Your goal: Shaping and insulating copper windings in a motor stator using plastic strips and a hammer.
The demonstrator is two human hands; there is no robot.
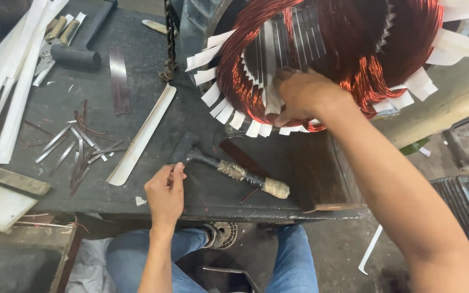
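Note:
A large motor stator with red copper windings (348,49) and white insulation paper strips (229,111) sticking out stands at the far right of the dark workbench (153,65). My right hand (302,95) reaches into its lower rim, fingers pinching a white paper strip among the coils. My left hand (165,192) rests at the bench's front edge, fingers curled, touching the head end of a hammer (229,168) with a taped handle. Whether it grips the hammer is unclear.
A long white curved strip (139,138) lies left of the hammer. Several thin metal slivers (77,149) are scattered further left. A black mallet (80,49), a flat metal bar (119,81), white paper sheets (6,81) and a chain (168,43) sit behind.

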